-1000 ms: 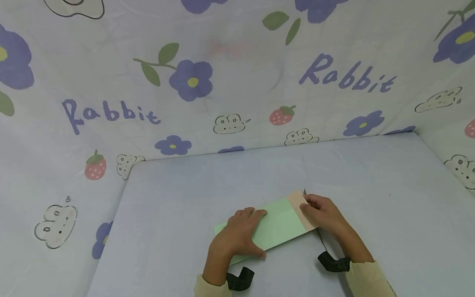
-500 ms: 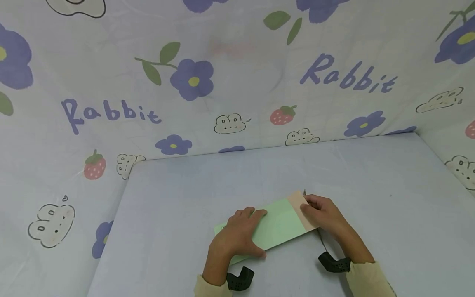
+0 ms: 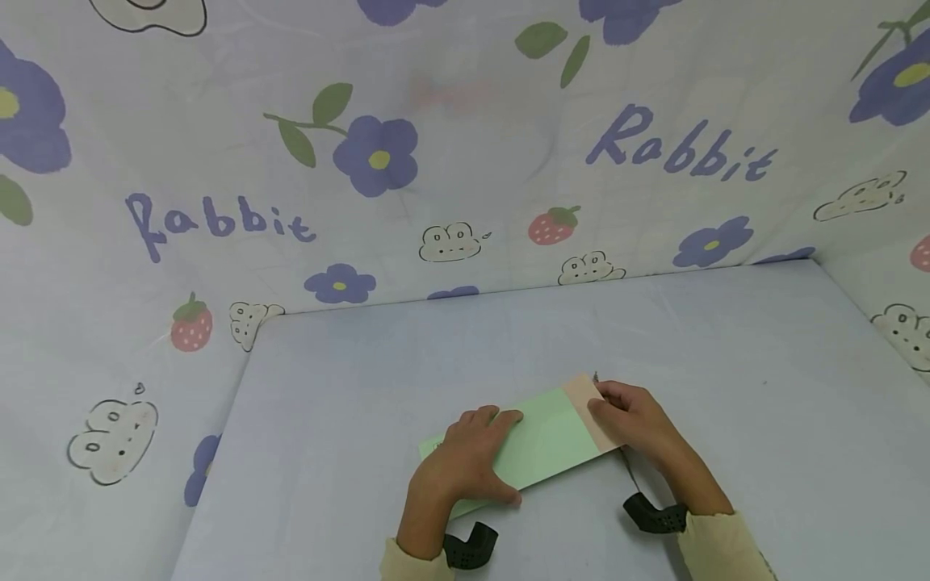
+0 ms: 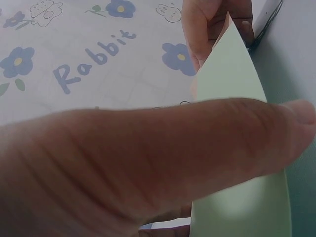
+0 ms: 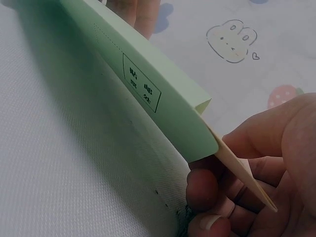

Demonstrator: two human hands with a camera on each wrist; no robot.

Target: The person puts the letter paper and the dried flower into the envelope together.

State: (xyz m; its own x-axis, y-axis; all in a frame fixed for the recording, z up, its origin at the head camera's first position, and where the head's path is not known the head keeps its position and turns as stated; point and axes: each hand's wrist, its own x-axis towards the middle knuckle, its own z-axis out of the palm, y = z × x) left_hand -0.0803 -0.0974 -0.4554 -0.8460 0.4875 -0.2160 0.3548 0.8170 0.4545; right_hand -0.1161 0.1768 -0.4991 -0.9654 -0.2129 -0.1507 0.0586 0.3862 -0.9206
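Right now your left hand (image 3: 465, 460) grips the near end of the green envelope (image 3: 541, 440), thumb across its face (that thumb fills most of the left wrist view), while your right hand (image 3: 632, 420) pinches the peach flap (image 3: 590, 410) at the other end. Between your hands the envelope lies on the table (image 3: 450, 347); beyond them hangs the flowered cloth (image 3: 436, 161).

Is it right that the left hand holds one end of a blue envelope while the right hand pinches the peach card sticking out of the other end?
Not quite: the envelope is light green, not blue, as the head view shows. The rest holds: the left hand holds one end, and the right hand pinches the peach card sticking out of the other.
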